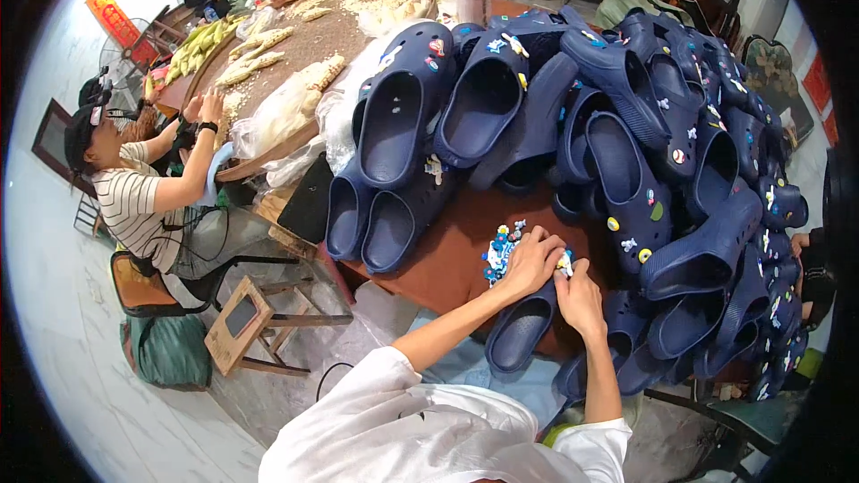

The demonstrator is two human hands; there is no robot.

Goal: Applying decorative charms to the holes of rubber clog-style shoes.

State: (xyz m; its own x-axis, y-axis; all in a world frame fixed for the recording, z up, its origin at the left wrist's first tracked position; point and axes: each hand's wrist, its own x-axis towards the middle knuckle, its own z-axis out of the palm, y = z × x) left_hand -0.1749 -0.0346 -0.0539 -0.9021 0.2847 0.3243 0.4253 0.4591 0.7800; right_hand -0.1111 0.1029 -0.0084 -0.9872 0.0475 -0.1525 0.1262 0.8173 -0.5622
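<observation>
A navy foam clog (pixel 522 333) lies in front of me at the near edge of the brown-covered table (pixel 443 295), its open heel toward me. My left hand (pixel 534 259) is closed over its toe, fingers bent to the right. From the right, my right hand (pixel 580 295) pinches at a small white-and-yellow shoe charm (pixel 565 261) on the toe. Both hands' fingertips meet about the charm, and they hide most of the clog's front. Just left of my left hand, a small heap of blue, white and colourful shoe charms (pixel 497 255) lies on the table.
A tall pile of navy clogs with charms (pixel 626 161) rises ahead and to my right; more clogs (pixel 389 228) stand at the left. Beyond, people sit around a large round tray (pixel 300 13) of corn. A wooden stool (pixel 242 317) stands on the floor at left.
</observation>
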